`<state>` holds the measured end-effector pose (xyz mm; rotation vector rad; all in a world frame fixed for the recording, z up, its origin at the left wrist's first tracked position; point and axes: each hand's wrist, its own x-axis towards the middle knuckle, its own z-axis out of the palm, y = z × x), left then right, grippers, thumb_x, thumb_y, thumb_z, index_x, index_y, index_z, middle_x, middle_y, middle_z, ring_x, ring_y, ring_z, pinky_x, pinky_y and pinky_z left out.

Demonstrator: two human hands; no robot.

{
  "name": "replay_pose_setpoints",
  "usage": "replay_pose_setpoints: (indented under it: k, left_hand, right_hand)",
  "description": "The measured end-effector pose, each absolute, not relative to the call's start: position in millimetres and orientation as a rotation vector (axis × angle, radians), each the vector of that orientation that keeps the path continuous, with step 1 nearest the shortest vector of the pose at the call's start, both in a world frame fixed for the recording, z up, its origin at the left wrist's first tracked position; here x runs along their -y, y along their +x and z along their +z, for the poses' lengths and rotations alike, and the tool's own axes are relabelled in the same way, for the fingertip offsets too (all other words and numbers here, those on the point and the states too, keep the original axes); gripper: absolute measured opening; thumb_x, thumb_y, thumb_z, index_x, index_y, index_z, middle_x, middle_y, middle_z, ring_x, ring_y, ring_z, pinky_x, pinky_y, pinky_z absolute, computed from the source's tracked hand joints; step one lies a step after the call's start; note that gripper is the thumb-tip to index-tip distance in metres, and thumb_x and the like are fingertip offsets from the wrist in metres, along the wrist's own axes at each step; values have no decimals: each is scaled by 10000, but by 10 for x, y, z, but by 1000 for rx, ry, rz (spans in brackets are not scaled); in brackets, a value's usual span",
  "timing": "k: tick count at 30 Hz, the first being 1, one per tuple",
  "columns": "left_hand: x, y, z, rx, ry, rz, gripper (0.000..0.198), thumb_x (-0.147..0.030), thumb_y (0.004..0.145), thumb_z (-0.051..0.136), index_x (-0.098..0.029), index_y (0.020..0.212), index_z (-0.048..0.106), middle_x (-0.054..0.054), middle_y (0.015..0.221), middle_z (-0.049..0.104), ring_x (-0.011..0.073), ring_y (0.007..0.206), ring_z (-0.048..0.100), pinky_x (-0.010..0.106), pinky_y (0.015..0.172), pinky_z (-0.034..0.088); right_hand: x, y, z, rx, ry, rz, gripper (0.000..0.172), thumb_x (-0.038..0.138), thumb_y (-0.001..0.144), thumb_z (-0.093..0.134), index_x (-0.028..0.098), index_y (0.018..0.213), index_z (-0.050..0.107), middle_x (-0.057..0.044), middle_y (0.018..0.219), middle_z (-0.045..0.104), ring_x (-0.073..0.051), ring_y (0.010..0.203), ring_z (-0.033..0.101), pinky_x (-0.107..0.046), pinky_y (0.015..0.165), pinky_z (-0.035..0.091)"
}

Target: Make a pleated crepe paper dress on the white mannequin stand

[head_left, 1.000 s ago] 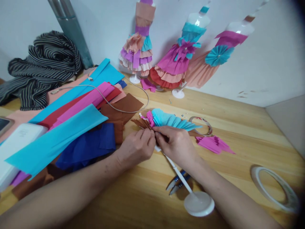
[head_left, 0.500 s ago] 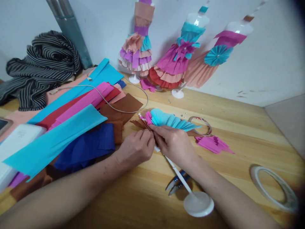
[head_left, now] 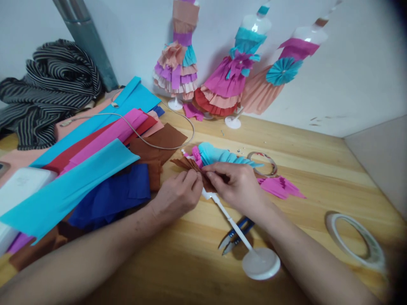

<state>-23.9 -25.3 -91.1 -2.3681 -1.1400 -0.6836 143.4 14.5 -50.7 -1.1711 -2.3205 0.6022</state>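
So, the wooden bench (head_left: 305,169) ran back to the wall, and a heap of colored paper (head_left: 76,186) covered its left side. A striped cloth (head_left: 63,80) sat bunched at the left end of the back edge, and 3 paper dresses (head_left: 224,82) lined that edge further right. A white stand (head_left: 260,264) slanted across the middle, round base toward the near edge. Beyond its other end lay a blue pleated piece (head_left: 216,154); a white tape roll (head_left: 377,252) was out toward the right edge. Left hand (head_left: 181,192) was curled nearly closed, pinching some brown pleated paper (head_left: 190,164). Right hand (head_left: 241,186) pinched the same paper between thumb and forefinger, mid-bench, right by the blue stuff. Snips (head_left: 226,241) lay partly under the stand's rod, and a smaller tape roll (head_left: 275,170) sat nearer the back edge.
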Motion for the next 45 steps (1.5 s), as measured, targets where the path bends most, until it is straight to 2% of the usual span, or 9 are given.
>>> replay_pose_setpoints:
  k: [10,13,18,24,29,33,37,41,45]
  left_hand:
    - [253,-292,-921,1214,-2526,-721,253,-87,918,366,-25,1005,596,108,825,631,193,751,637,278,622,544]
    - [250,-297,-915,1177,-2519,-715,267,-84,922,353,-13,1033,585,116,841,636,190,757,639,278,643,548]
    - [245,-302,-918,1195,-2518,-714,259,-85,925,353,-37,1021,590,101,836,640,177,780,641,265,687,546]
    - [252,-312,-912,1186,-2524,-694,301,-95,937,309,-29,1046,582,120,868,644,178,801,635,267,682,544]
    - [250,-302,-902,1202,-2513,-705,281,-96,934,334,-26,1025,590,105,830,644,177,765,635,266,662,539]
    - [255,-303,-904,1185,-2505,-646,275,-87,923,345,-30,1038,588,114,858,645,172,757,631,260,650,528]
    - [262,-302,-904,1157,-2502,-629,271,-75,908,356,-22,1045,583,119,854,648,177,726,629,267,622,524]
    - [263,-313,-913,1196,-2496,-771,275,-83,908,353,-31,1063,575,119,848,665,179,761,647,263,653,533]
    - [288,-314,-927,1315,-2474,-1050,242,-69,875,397,-79,1013,595,86,801,687,152,699,652,231,616,520]
  right_hand:
    - [-167,1470,-438,2582,-1145,628,236,83,794,506,165,768,725,-29,677,706,-119,575,614,-213,532,390]
    - [-185,1515,-396,2480,-1137,687,234,102,800,502,161,766,725,-14,647,691,-106,541,581,-209,531,385]
    - [-220,1585,-386,2342,-1260,587,169,157,780,551,141,772,719,-1,579,645,-95,460,488,-218,489,355]
    - [-207,1543,-403,2454,-1142,664,217,99,790,515,162,825,719,-28,734,716,-116,578,594,-216,554,406]
    - [-195,1534,-423,2556,-1095,668,240,71,797,494,167,767,712,-18,671,694,-124,595,616,-214,550,403]
    - [-192,1538,-455,2451,-1088,676,234,75,802,506,154,853,720,-35,766,730,-124,623,634,-217,573,427]
    - [-175,1523,-483,2520,-1073,642,262,59,802,492,165,878,719,-27,752,727,-123,620,634,-216,571,423]
    - [-173,1518,-500,2528,-1101,631,251,57,795,500,178,848,713,-29,780,730,-131,664,646,-217,592,426]
    - [-172,1521,-496,2410,-1101,710,201,108,820,518,175,859,703,-6,694,696,-104,552,576,-209,538,394]
